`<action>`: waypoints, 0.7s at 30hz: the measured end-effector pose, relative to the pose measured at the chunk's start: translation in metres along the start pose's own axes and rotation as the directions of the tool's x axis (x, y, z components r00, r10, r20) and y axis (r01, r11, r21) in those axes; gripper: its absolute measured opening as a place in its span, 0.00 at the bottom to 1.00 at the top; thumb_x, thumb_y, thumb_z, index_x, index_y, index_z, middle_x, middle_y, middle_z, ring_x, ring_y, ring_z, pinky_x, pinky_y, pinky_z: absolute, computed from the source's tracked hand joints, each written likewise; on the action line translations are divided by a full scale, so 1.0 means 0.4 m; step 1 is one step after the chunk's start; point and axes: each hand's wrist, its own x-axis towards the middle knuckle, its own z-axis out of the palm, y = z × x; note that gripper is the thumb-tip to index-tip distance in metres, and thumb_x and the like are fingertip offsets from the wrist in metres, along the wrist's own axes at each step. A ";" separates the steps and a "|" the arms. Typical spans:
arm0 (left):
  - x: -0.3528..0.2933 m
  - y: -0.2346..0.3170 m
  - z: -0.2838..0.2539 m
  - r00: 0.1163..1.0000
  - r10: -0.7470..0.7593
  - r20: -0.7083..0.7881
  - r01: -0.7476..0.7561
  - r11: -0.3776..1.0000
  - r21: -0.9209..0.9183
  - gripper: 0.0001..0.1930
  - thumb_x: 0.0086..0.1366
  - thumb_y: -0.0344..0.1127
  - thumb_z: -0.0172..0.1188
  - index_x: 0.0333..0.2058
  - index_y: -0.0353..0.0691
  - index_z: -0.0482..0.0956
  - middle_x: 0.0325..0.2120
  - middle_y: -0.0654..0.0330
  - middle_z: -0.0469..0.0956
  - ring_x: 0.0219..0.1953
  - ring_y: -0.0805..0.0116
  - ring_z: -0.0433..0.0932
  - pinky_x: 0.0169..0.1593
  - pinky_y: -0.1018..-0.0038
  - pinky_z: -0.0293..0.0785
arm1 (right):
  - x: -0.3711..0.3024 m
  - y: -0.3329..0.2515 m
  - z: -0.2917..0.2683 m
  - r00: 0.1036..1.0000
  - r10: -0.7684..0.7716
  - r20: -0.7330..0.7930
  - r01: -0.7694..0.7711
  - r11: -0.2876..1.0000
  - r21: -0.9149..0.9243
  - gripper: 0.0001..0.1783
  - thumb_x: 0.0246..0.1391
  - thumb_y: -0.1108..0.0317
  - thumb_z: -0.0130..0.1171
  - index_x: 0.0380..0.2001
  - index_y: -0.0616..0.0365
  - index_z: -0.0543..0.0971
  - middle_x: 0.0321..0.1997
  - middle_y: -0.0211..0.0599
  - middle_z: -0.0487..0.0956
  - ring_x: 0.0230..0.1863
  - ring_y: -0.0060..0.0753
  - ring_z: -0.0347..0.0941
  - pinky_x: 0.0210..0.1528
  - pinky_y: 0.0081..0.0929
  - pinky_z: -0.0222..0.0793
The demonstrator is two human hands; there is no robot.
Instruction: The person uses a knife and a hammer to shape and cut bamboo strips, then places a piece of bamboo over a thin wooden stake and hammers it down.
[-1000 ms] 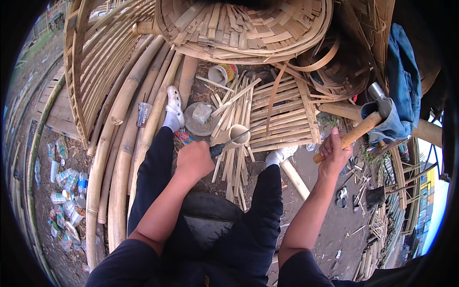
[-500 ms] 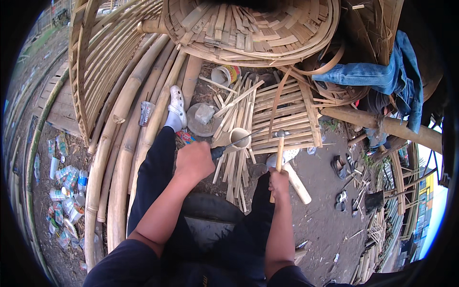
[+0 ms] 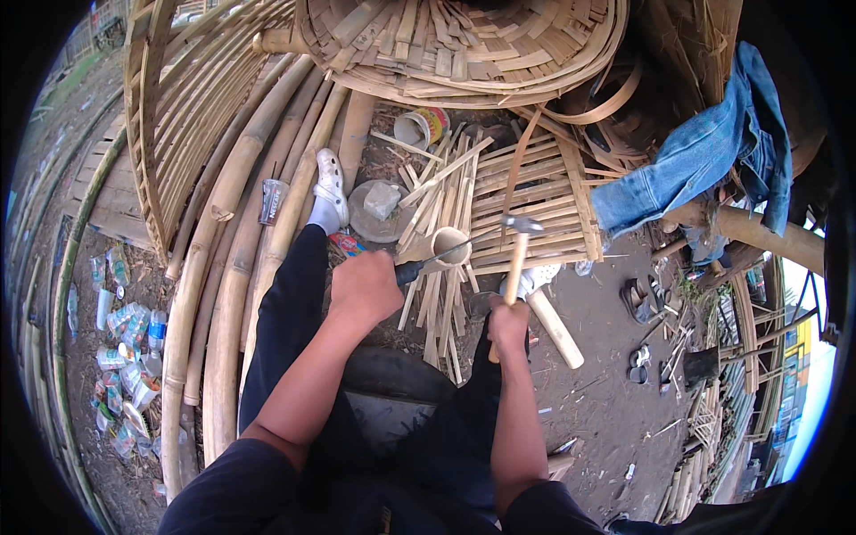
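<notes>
My left hand (image 3: 366, 287) is closed around the dark handle of a tool (image 3: 412, 270) with a thin metal shaft. The shaft runs across the open end of a short bamboo tube (image 3: 451, 246), up to the right. Whether its tip touches anything is unclear. In my right hand (image 3: 508, 326) is a hammer (image 3: 521, 227), gripped by its light wooden handle. Its metal head is raised close to the shaft's far end. Beneath both tools lie a pile of split bamboo strips (image 3: 437, 312) and a slatted bamboo panel (image 3: 526, 192).
Long bamboo poles (image 3: 245, 223) lie along the left, beside scattered plastic litter (image 3: 129, 357). A round woven bamboo piece (image 3: 473, 53) fills the top. A pale stone (image 3: 382, 200), a white tub (image 3: 419, 129), a thick bamboo piece (image 3: 555, 330) and blue denim (image 3: 687, 169) surround the work.
The hammer head has risen and its handle tilts more to the right. My left hand has shifted slightly with its tool. The blue denim at right has moved down and spread.
</notes>
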 end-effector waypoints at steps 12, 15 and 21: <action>-0.003 -0.064 -0.006 0.961 0.265 0.073 -0.205 0.866 -0.456 0.31 0.43 0.30 0.64 0.51 0.40 0.71 0.28 0.45 0.80 0.36 0.46 0.80 0.41 0.61 0.74 | -0.130 -0.089 -0.059 0.883 0.296 0.364 -0.377 0.910 0.172 0.20 0.57 0.64 0.59 0.15 0.47 0.63 0.10 0.18 0.56 0.08 0.14 0.48 0.11 0.20 0.41; -0.002 -0.061 0.001 0.960 0.277 0.050 -0.226 0.866 -0.446 0.26 0.44 0.33 0.67 0.46 0.39 0.78 0.27 0.47 0.80 0.35 0.49 0.81 0.41 0.62 0.75 | -0.179 -0.096 -0.046 0.874 0.250 0.417 -0.346 0.922 0.173 0.20 0.58 0.63 0.60 0.16 0.48 0.64 0.10 0.18 0.58 0.09 0.13 0.49 0.11 0.20 0.42; -0.039 -0.014 -0.036 0.994 -0.002 -0.108 -0.023 0.973 -0.228 0.16 0.42 0.40 0.72 0.33 0.45 0.86 0.26 0.51 0.82 0.31 0.54 0.82 0.40 0.64 0.78 | -0.226 -0.084 -0.022 0.890 0.210 0.405 -0.263 0.962 0.078 0.22 0.59 0.58 0.60 0.15 0.51 0.66 0.09 0.20 0.59 0.08 0.15 0.52 0.10 0.22 0.44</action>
